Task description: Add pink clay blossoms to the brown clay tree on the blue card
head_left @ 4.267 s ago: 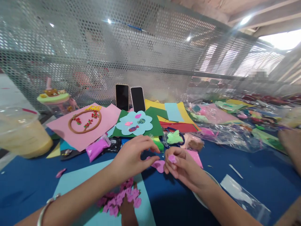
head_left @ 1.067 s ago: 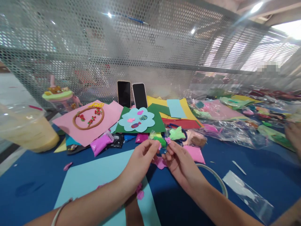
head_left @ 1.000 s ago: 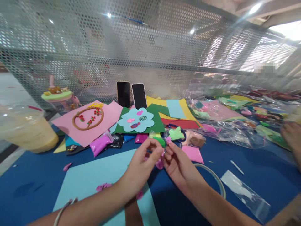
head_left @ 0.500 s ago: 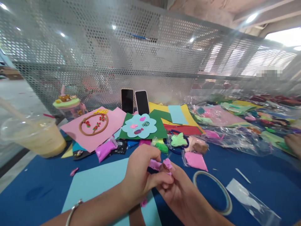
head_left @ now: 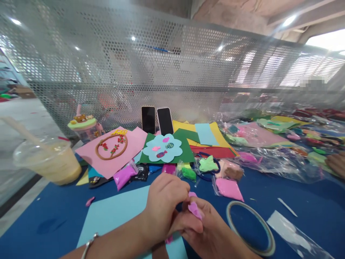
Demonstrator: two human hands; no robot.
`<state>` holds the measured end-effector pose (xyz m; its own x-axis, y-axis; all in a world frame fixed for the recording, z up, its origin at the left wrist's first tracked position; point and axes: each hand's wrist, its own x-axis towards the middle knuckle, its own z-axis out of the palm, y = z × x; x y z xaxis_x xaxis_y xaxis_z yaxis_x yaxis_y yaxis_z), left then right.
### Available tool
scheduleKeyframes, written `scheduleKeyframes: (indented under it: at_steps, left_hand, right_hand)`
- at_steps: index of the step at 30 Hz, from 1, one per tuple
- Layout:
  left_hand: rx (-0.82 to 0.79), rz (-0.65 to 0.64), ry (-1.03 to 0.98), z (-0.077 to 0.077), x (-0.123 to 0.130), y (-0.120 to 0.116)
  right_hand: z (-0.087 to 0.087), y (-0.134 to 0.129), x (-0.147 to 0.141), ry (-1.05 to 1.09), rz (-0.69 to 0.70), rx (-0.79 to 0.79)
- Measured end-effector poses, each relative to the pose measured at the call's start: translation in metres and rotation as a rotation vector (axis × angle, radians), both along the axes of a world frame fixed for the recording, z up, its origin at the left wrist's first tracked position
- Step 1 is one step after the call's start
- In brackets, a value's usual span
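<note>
My left hand [head_left: 165, 201], with a bracelet at the wrist, is closed on pink clay over a light blue sheet [head_left: 115, 212]. My right hand [head_left: 207, 225] meets it from the right, fingers curled round the same soft pink clay [head_left: 194, 210], which pokes out between the fingertips. On the sheet under my hands are a brown strip [head_left: 160, 250] and a small pink bit [head_left: 169, 239], partly covered by my left hand and arm. Beyond my hands lies a light blue flower-shaped card [head_left: 162, 148] with small clay pieces on it, on green paper.
A drink cup [head_left: 48, 160] stands at the left. Two phones [head_left: 165, 121] lean by the perforated screen. Clay packets, such as a pink one [head_left: 230, 189], lie mid-table. A tape roll [head_left: 250, 228] is at the right. Another person's hand [head_left: 336, 163] shows at the right edge.
Both my hands have drawn closer together, and the pink clay between them has changed shape and sits slightly lower. The whole view has shifted a little.
</note>
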<state>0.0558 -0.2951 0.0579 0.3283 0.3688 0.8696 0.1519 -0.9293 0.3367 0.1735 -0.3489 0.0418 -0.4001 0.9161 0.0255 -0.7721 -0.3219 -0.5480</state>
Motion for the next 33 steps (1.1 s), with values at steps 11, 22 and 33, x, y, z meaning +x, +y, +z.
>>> scheduleKeyframes:
  at_steps: [11, 22, 33]
  left_hand:
    - [0.025, -0.017, 0.016, 0.002, -0.001, -0.002]
    - [0.084, 0.025, 0.15, 0.012, -0.003, 0.011]
    - [-0.155, 0.061, 1.034, 0.01, -0.012, 0.039]
  right_hand:
    - [-0.002, 0.001, 0.003, -0.154, -0.101, 0.042]
    - [0.001, 0.011, 0.02, -0.143, -0.242, 0.087]
    - [-0.005, 0.039, 0.052, -0.348, -0.455, -0.065]
